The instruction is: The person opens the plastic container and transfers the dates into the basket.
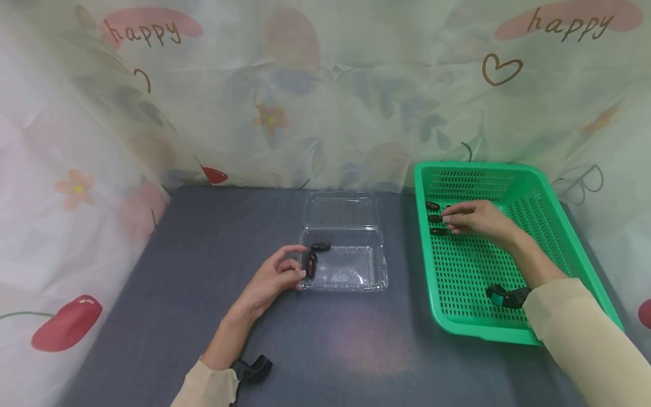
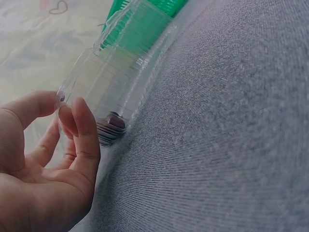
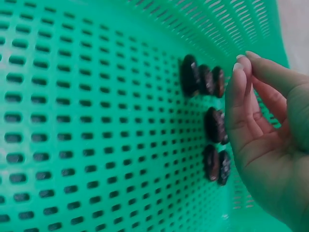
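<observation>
With thumb and fingers my left hand (image 1: 272,278) pinches the left rim of a clear plastic container (image 1: 346,268), whose lid (image 1: 341,210) is folded back. Two dark, wrinkled dates (image 1: 311,264) lie inside along its left and back walls. My right hand (image 1: 480,222) reaches into a green basket (image 1: 429,282), close over several more dates (image 3: 190,76) at its left side. In the right wrist view, these dates lie in small groups on the slotted floor, some partly behind the fingers. The thumb and fingertips (image 3: 240,65) come close together, with nothing visible between them.
A grey cloth-covered table (image 1: 168,316) carries the container and, to its right, the basket. Behind and at the sides hangs a printed curtain (image 1: 335,102). Each wrist wears a black strap (image 1: 252,370).
</observation>
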